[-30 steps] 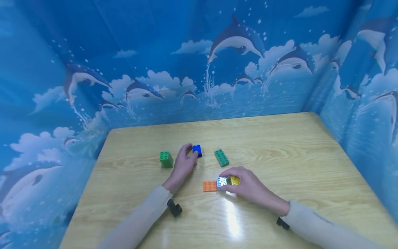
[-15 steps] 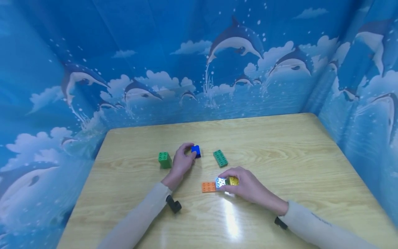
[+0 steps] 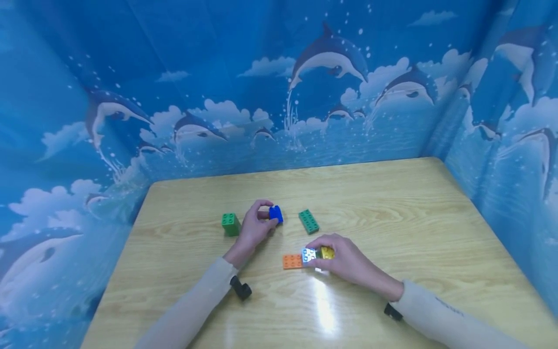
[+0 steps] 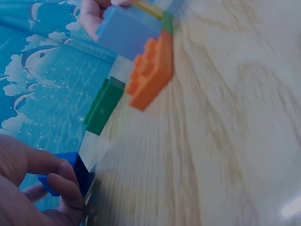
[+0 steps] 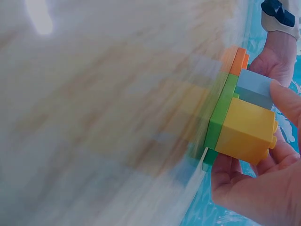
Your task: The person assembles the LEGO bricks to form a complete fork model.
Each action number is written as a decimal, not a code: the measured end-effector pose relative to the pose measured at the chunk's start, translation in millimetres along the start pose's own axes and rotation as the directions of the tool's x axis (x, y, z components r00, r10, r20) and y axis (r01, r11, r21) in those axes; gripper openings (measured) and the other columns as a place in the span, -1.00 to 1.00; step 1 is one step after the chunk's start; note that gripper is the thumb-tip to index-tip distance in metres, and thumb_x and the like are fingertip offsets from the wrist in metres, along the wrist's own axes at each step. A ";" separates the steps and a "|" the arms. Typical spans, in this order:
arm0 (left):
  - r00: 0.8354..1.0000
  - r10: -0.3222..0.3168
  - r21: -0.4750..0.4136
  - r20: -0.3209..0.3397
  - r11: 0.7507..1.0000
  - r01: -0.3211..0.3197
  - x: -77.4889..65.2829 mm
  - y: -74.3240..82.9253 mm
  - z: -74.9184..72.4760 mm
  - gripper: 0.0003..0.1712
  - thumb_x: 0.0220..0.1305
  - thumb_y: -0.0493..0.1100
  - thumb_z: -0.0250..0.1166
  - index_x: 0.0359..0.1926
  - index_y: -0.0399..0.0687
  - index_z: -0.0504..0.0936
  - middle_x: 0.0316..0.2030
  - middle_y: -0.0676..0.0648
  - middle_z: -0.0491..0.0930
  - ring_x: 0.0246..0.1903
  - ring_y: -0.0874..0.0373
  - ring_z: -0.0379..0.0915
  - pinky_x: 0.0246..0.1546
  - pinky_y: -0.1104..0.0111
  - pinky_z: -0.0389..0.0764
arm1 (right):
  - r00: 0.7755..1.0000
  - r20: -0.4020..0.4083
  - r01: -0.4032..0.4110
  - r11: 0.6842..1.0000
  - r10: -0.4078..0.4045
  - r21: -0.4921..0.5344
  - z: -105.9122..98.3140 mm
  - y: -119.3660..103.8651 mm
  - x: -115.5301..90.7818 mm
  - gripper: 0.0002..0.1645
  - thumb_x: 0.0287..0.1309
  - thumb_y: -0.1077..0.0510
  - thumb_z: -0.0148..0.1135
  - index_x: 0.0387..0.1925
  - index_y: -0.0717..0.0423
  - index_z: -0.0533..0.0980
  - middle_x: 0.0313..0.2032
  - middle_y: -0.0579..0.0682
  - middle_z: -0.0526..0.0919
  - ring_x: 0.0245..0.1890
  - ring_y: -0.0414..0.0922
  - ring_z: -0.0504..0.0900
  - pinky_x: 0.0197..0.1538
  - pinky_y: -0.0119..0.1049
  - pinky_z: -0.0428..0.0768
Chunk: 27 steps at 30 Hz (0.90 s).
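Observation:
My left hand (image 3: 255,228) pinches a dark blue toy building brick (image 3: 275,214) between thumb and fingers, toward the back of the table. In the left wrist view the curled fingers partly cover that blue brick (image 4: 81,172). Nearer the front, my right hand (image 3: 344,259) grips a light blue brick (image 3: 308,255) from its two sides. The right wrist view has this light blue brick (image 5: 256,88) and a yellow brick (image 5: 247,129) standing on a light green brick (image 5: 220,113). Flat and studded, an orange brick (image 3: 292,261) lies at the left end of this group.
Left of my left hand stands a tall bright green brick (image 3: 231,224). A flat dark green brick (image 3: 308,221) lies between the hands, farther back. Wood-grain tabletop (image 3: 392,208) extends around them, and a dolphin-print curtain (image 3: 244,97) hangs behind.
The dark blue brick has shifted slightly toward me and turned a little in my left hand's fingers. My right hand keeps its hold on the light blue brick, with hardly any movement.

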<state>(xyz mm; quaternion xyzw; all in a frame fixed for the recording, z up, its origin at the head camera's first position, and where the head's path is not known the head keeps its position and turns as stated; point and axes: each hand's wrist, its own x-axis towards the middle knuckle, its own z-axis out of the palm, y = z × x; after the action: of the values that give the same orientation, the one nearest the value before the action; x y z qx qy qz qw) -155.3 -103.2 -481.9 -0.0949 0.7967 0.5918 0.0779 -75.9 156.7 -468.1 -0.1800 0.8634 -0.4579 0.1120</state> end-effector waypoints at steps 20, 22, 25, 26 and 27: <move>0.998 0.061 0.157 0.030 0.985 -0.065 -13.0 -8.3 -5.9 -0.46 0.41 -0.34 0.48 0.35 -0.14 0.58 0.06 -0.13 0.63 -0.28 0.07 0.52 -0.27 0.32 0.56 | 0.999 0.005 -0.050 0.999 0.050 -0.005 0.3 -0.4 0.4 -0.58 0.16 -0.02 0.68 0.05 -0.13 0.77 0.00 -0.24 0.77 0.19 0.03 0.67 0.36 0.27 0.50; 0.998 0.052 0.166 0.043 0.984 -0.058 -17.1 -7.7 -6.0 -0.46 0.40 -0.33 0.49 0.35 -0.11 0.59 0.05 -0.10 0.62 -0.28 0.06 0.53 -0.26 0.30 0.57 | 0.999 0.006 -0.053 0.999 0.053 -0.005 0.4 -0.4 0.1 -0.58 0.16 -0.03 0.68 0.05 -0.13 0.77 0.02 -0.23 0.77 0.20 0.04 0.67 0.36 0.27 0.50; 0.997 0.035 0.171 0.070 0.984 -0.046 -23.8 -6.4 -6.6 -0.46 0.40 -0.33 0.49 0.34 -0.08 0.59 -0.01 -0.09 0.61 -0.26 0.05 0.52 -0.26 0.28 0.57 | 0.998 0.003 -0.055 0.998 0.055 -0.003 0.5 -0.2 0.2 -0.57 0.16 -0.03 0.68 0.05 -0.13 0.77 0.03 -0.21 0.77 0.21 0.05 0.66 0.37 0.27 0.50; 0.997 0.026 0.169 0.077 0.985 -0.039 -26.2 -6.0 -7.1 -0.47 0.39 -0.33 0.49 0.33 -0.07 0.59 -0.03 -0.09 0.61 -0.25 0.04 0.52 -0.25 0.27 0.58 | 0.999 0.004 -0.051 0.999 0.051 -0.003 0.5 -0.2 0.3 -0.57 0.16 -0.03 0.68 0.05 -0.12 0.77 0.03 -0.21 0.78 0.20 0.05 0.66 0.36 0.28 0.50; 0.996 0.020 0.168 0.086 0.985 -0.034 -28.7 -5.7 -7.6 -0.47 0.39 -0.33 0.49 0.32 -0.06 0.60 -0.06 -0.09 0.60 -0.24 0.03 0.52 -0.24 0.26 0.58 | 0.999 0.006 -0.046 0.999 0.046 -0.005 0.5 -0.2 0.4 -0.57 0.16 -0.03 0.68 0.05 -0.12 0.77 0.04 -0.20 0.78 0.20 0.05 0.67 0.36 0.28 0.50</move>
<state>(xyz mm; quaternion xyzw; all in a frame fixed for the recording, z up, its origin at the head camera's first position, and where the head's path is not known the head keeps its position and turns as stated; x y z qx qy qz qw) -126.2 -110.4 -478.2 -0.0524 0.8414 0.5263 0.1110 -76.1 156.1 -468.3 -0.1616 0.8680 -0.4527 0.1246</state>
